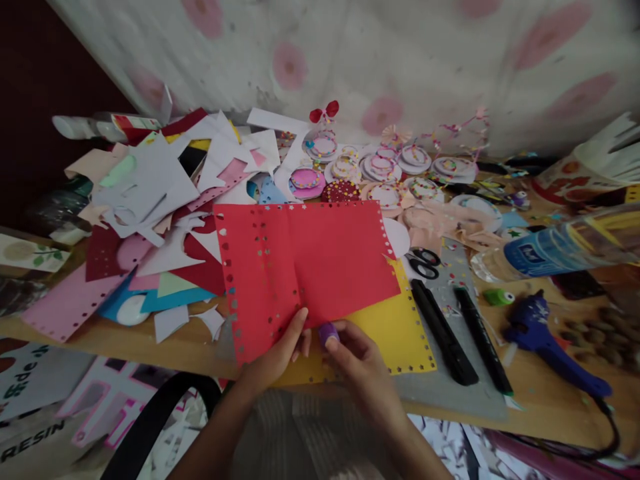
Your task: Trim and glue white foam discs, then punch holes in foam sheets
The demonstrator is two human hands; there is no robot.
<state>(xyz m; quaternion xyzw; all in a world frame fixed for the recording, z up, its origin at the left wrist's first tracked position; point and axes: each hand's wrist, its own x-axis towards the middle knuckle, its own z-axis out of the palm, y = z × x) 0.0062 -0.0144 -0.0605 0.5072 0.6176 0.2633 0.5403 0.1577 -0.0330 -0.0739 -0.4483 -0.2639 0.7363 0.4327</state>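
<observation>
A red paper sheet (305, 267) with rows of small punched holes lies on the wooden table (540, 393), over a yellow sheet (395, 333) with punched edges. My left hand (273, 357) pinches the red sheet's near edge, thumb on top. Beside it, my right hand (357, 360) is closed on a small purple punch (327, 332) set against the same edge.
A heap of cut paper scraps (150, 193) fills the left. Decorated round cards (380, 167) lie at the back. Scissors (423, 262), two black markers (443, 333), a blue glue gun (545, 337), a small green punch (499, 297) and a lying water bottle (545, 250) are on the right.
</observation>
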